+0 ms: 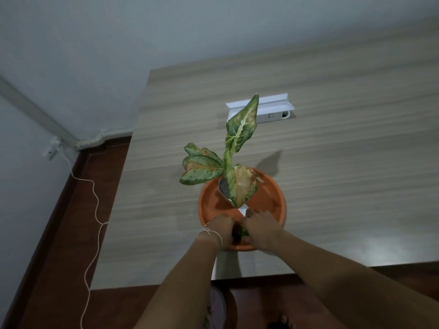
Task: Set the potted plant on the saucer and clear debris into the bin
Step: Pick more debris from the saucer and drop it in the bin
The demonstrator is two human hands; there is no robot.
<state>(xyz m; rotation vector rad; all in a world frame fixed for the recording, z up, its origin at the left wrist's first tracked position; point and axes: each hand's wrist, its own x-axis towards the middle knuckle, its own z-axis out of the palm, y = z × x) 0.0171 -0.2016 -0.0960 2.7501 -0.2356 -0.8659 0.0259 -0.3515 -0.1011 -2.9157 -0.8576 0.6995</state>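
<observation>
The bench (332, 138) is a pale wood-grain slab that fills most of the view, bare but for a white power strip (266, 112) near its far side and the work at its near edge. There sits the saucer (268, 198), a wide, shallow orange dish, stiff and probably light plastic, likely to slide on the smooth top if pushed sideways. Within its rim stands the plant (228, 162): a tall, slim stem with one long mottled leaf reaching up and several drooping, browned ones lower down, with a white wrap or tag (242, 209) showing under the lowest leaf. The leaves look soft and easy to tear, and the stem top-heavy, so I would not lift or steer by the foliage; the sound hold is low, around the base, one hand on each side. That is where the hands are: the left hand (222, 230) and right hand (260, 227) meet at the near side of the saucer, fingers curled inward around something dark and green between them, perhaps the small pot or a clump of soil, though the hands hide too much to be sure. A thin thread (210, 232) circles the left wrist. No bin shows clearly in this view.
</observation>
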